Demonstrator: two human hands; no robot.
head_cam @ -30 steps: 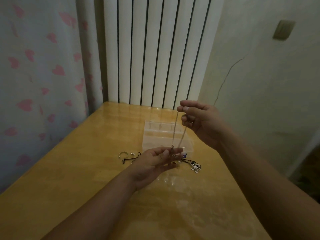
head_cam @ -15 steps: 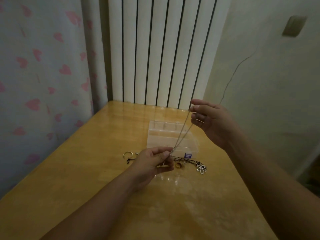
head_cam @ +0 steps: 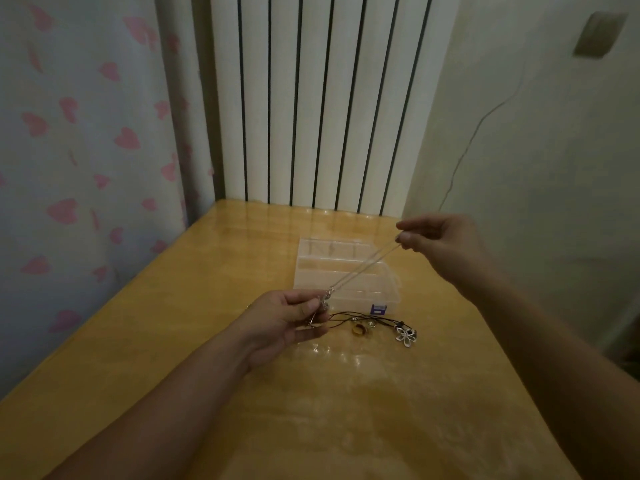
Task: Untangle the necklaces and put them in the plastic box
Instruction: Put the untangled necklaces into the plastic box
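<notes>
**Silver chain drawn taut above the open box**

A dim corner: a heart-print curtain [head_cam: 86, 140] on the left, a white ribbed radiator [head_cam: 322, 98] behind, and a glossy wooden counter [head_cam: 173, 341] carrying everything.

Left first. The left hand [head_cam: 287, 323] sits low over the counter, its fingers [head_cam: 304, 301] curled and pinching the pendant end of a thin silver necklace [head_cam: 360, 268]. Anchoring that heavier end low probably keeps it from swinging while the chain is checked for knots.

From there the chain runs up and to the right as two fine strands side by side, passing over the clear plastic box [head_cam: 346, 271]. The box lies open at the middle of the counter, its compartments facing up, ready to receive the chain; whether anything lies in them I cannot tell.

Just in front of the box, a black cord necklace [head_cam: 367, 319] with a silver flower pendant [head_cam: 406, 336] lies loose on the counter beside a gold ring [head_cam: 358, 330], apparently waiting its turn.

Farthest right, the right hand [head_cam: 440, 244] is raised, thumb and fingertips [head_cam: 403, 237] pressed together on the chain's far end. Holding it stretched likely shows the strands run free.
</notes>
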